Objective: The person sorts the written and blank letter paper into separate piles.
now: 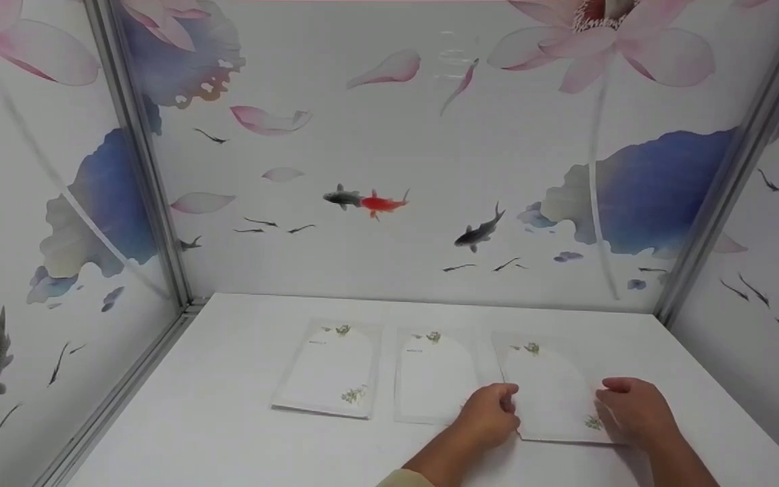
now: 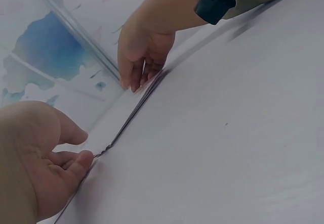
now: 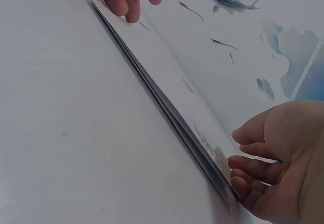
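Observation:
On the white table, a stack of printed sheets point(image 1: 552, 392) lies between my two hands, with green leaf motifs near the top and bottom corner. My left hand point(image 1: 487, 416) is at its left edge, fingertips touching the sheets with the thumb apart. At the right edge, my right hand point(image 1: 640, 409) has loosely bent fingers against the side. Several thin layers show along the near edge of the stack point(image 3: 167, 107) in the right wrist view, slightly parted. In the left wrist view, the left hand point(image 2: 40, 158) is close by and the right hand point(image 2: 147, 49) farther along the edge.
A similar middle sheet point(image 1: 435, 379) lies just left of the stack, partly covered by my left hand. Farther left is another stack of sheets point(image 1: 328, 372). A back wall point(image 1: 362, 264) printed with fish and petals encloses the table, with metal posts point(image 1: 153, 169) at the corners.

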Demonstrator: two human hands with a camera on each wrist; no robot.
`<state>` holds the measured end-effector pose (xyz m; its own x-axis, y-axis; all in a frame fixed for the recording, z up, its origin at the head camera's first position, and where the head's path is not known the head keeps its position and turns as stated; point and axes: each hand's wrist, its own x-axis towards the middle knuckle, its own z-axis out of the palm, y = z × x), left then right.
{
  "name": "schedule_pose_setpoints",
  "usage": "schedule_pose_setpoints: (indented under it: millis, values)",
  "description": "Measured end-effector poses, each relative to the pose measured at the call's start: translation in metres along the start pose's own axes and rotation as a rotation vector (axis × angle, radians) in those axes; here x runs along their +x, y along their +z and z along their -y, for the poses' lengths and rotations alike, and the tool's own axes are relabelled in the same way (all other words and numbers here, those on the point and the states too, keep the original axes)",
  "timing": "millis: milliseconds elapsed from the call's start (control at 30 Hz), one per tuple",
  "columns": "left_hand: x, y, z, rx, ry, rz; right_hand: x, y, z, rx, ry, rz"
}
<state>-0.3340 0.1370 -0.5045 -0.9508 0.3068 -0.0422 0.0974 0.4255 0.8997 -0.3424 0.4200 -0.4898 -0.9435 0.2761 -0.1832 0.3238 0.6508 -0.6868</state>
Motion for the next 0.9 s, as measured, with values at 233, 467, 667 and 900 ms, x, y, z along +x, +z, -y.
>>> schedule_pose_setpoints:
  millis: [233,467,667,900]
  values:
    - [0.0,-0.005,-0.002,-0.076,-0.033,-0.009,0.001,0.003,0.006,0.027,-0.06,-0.068]
    - [0.001,-0.023,0.005,-0.183,-0.032,-0.055,-0.003,0.016,0.024,0.077,-0.151,-0.049]
    - [0.0,-0.052,0.019,-0.163,-0.003,-0.107,-0.003,0.039,0.045,0.073,-0.197,0.0]
    - [0.0,-0.094,0.037,-0.113,0.023,-0.184,-0.008,0.068,0.074,0.074,-0.298,0.008]
